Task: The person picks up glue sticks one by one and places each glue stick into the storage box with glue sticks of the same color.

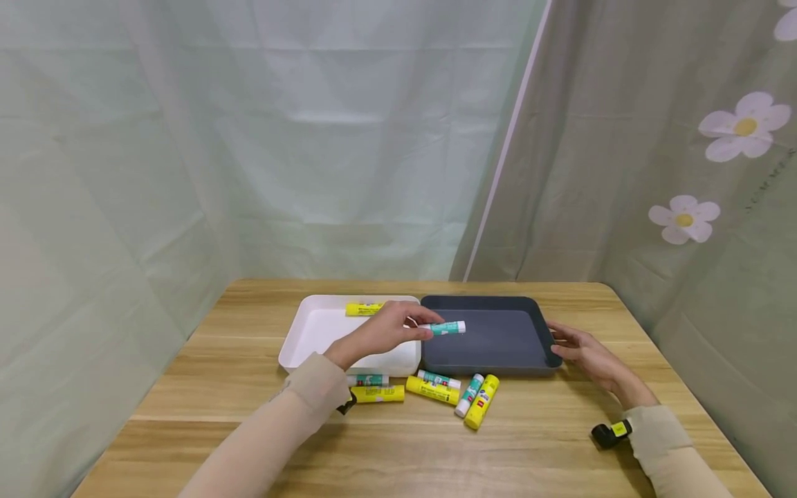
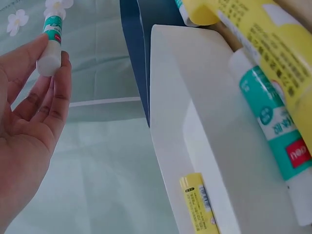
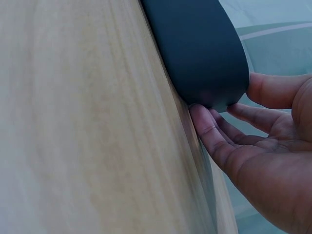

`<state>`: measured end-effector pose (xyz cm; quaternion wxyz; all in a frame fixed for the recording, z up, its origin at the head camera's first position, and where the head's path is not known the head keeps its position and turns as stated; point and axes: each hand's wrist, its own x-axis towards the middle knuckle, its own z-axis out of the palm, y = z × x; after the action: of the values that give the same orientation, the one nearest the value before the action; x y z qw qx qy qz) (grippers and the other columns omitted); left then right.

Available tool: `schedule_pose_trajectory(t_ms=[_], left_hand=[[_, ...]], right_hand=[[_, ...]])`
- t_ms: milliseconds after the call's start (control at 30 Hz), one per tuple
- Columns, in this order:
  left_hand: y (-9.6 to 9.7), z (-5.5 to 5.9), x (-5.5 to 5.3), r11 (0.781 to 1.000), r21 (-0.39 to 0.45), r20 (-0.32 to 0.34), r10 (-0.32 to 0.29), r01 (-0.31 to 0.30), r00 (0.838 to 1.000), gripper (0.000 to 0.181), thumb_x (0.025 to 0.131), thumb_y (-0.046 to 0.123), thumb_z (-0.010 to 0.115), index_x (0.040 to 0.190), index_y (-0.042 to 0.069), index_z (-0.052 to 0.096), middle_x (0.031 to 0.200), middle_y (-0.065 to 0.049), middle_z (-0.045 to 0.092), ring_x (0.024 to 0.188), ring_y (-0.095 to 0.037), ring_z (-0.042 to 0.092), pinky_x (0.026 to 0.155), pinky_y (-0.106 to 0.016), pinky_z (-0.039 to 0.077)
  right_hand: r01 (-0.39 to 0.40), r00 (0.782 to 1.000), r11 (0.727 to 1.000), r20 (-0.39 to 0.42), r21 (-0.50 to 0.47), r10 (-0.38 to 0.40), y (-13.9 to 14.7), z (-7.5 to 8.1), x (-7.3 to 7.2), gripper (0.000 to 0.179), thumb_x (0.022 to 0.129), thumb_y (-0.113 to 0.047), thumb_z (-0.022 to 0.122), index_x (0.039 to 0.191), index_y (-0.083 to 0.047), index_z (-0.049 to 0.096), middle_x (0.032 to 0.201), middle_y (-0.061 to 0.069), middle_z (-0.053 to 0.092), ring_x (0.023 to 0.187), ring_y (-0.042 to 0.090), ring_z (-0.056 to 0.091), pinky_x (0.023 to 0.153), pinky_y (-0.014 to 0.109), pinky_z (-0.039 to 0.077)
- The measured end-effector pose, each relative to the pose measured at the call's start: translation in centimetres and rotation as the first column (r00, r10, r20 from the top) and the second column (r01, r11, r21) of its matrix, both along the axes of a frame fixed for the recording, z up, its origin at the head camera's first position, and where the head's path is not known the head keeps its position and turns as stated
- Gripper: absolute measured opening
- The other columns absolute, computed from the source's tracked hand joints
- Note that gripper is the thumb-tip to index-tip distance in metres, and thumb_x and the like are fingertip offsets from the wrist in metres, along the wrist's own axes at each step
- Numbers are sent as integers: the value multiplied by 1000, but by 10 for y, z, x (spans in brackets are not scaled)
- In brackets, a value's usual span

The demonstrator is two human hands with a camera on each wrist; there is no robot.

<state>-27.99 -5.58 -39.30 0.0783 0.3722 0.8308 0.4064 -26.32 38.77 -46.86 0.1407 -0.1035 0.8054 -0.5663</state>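
Observation:
Between its thumb and fingers my left hand (image 1: 389, 327) pinches a teal-and-white glue stick (image 1: 450, 328), held above the left part of the dark grey tray (image 1: 486, 339). The left wrist view also shows this glue stick (image 2: 52, 41) at the fingertips. At the dark tray's right side, my right hand (image 1: 585, 351) grips the edge, its thumb near the rim and its fingers against the outer wall, as the right wrist view shows. Inside the white tray (image 1: 311, 339) lies a yellow glue stick (image 1: 361, 309), partly hidden by the left hand.
Both trays stand side by side on the wooden table (image 1: 249, 415). Along their front edges lie several glue sticks, among them a yellow one (image 1: 482, 402) and a teal one (image 1: 470, 395) at the right. A curtain (image 1: 373, 138) hangs behind the table.

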Motion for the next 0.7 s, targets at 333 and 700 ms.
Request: schedule_pose_trajectory(t_ms=[333, 700], left_hand=[[7, 2, -12, 1000, 17, 13, 10, -10, 1000, 31, 101, 16, 70, 132, 15, 73, 122, 2, 72, 101, -10, 67, 92, -31, 55], [18, 15, -25, 1000, -21, 13, 20, -19, 1000, 31, 101, 18, 71, 131, 16, 73, 121, 2, 74, 102, -12, 67, 88, -33, 56]], right_hand=[[0, 1000, 1000, -1, -1, 0, 0, 0, 0, 71, 108, -15, 56, 164, 4, 16, 156, 37, 25, 140, 46, 34, 92, 17, 45], [0, 1000, 1000, -3, 7, 0, 0, 1, 2, 71, 108, -16, 56, 164, 4, 16, 155, 37, 25, 139, 43, 36, 92, 18, 46]])
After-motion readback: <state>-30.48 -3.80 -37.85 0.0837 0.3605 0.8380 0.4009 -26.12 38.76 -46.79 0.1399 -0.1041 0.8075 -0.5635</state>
